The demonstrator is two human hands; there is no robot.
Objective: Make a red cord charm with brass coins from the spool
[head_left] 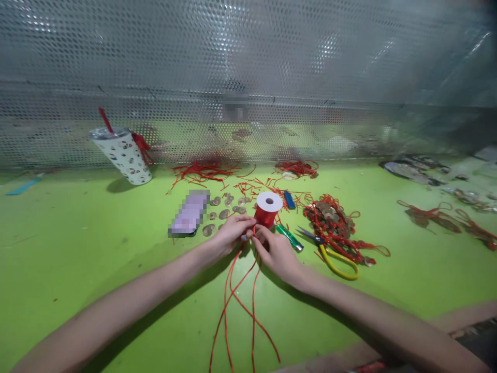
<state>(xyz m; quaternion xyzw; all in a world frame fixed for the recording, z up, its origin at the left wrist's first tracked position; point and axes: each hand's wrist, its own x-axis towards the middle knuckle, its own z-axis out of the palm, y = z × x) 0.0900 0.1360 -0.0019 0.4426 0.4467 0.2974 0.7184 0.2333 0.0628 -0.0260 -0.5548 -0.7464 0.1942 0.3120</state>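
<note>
Red cords (pixel 253 305) hang down from between my two hands, and their loose ends spread over the green tabletop toward me. My left hand (pixel 232 233) pinches the cord from the left, fingertips close together. From the right, my right hand (pixel 277 254) pinches it too, thumb and forefinger pressed together. What sits right at the fingertips is partly hidden. Just beyond them stands a spool of red cord (pixel 266 212) with a white top. Several loose brass-coloured coins (pixel 224 214) lie beyond my left hand. A green lighter (pixel 289 238) lies just past my right hand.
Yellow-handled scissors (pixel 330 254) lie right of the lighter, beside a heap of corded coins (pixel 330 217). A blurred phone (pixel 190 212) is at left, a patterned tumbler (pixel 124 155) behind it. A blue lighter (pixel 289 199) and red cord scraps (pixel 204 171) lie before a perforated metal screen (pixel 186 124).
</note>
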